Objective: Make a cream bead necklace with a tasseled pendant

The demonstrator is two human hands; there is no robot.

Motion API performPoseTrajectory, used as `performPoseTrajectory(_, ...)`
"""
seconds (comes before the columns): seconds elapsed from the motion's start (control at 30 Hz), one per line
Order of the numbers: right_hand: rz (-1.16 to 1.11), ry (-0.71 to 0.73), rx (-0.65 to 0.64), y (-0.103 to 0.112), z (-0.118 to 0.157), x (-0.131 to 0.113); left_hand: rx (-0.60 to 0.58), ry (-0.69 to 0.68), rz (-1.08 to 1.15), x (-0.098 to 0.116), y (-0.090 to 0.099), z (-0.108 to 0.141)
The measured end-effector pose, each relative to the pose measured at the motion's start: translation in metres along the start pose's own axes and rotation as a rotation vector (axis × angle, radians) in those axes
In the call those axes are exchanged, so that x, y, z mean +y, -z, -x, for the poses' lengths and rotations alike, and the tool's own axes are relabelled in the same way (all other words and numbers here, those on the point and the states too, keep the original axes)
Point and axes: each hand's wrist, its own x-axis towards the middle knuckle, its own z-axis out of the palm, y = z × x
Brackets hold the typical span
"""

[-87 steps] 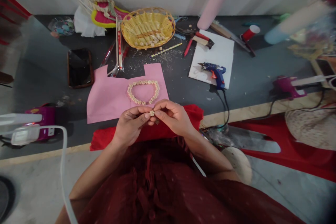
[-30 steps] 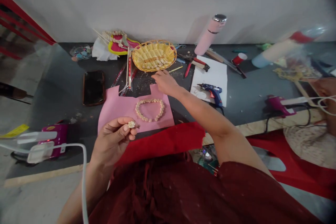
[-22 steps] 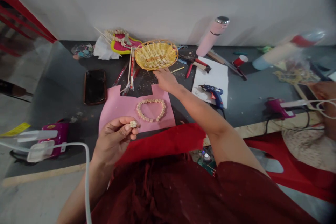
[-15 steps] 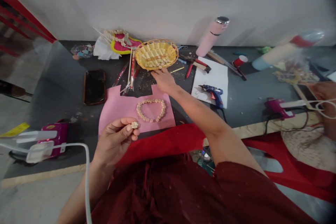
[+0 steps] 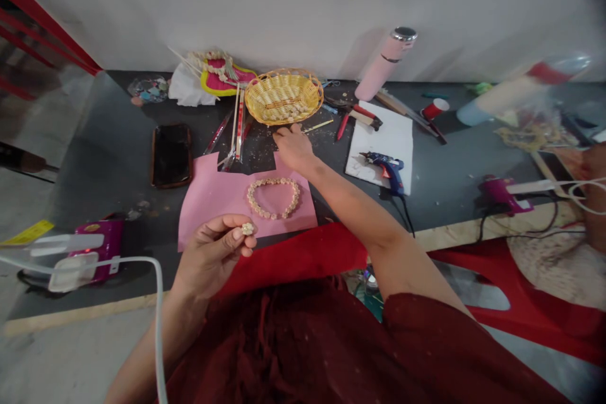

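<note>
Between the thumb and fingers of my left hand (image 5: 215, 249) is a small cream flower-shaped piece (image 5: 247, 228), held up over the near edge of the pink sheet (image 5: 201, 202). My right hand (image 5: 294, 148) reaches to the dark tabletop just in front of the yellow wicker basket (image 5: 284, 78), its fingers a little bent and apart. Nothing shows in that hand, though its fingertips are partly hidden. A ring of small cream flower pieces (image 5: 249, 199) lies on the pink sheet between my hands. Small pale pieces (image 5: 296, 115) rest inside the basket.
A blue glue gun (image 5: 388, 167) lies on a white board (image 5: 362, 167) at the right, its cord trailing toward me. Behind it stands a pink flask (image 5: 381, 69). A phone (image 5: 171, 154) lies left of the sheet. A white cable (image 5: 158, 303) runs beside my left forearm.
My right hand's fingers have bent slightly at the same spot before the basket. My left hand, still pinching the flower piece, has shifted slightly right and down.
</note>
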Motion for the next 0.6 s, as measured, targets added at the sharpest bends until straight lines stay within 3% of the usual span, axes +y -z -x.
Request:
performPoseTrajectory(0.17, -0.049, 0.055, 0.005, 0.013, 0.017, 0.025, -0.021, 0.018, 0.009, -0.004, -0.001, 0.000)
performPoseTrajectory(0.33, -0.148, -0.099, 0.078, 0.022, 0.055, 0.054, -0.044, 0.032, 0.009, -0.009, -0.002, 0.001)
performPoseTrajectory(0.6, -0.384, -0.113, 0.135, 0.019, 0.127, 0.060, -0.059, 0.073, -0.009, -0.019, -0.012, 0.000)
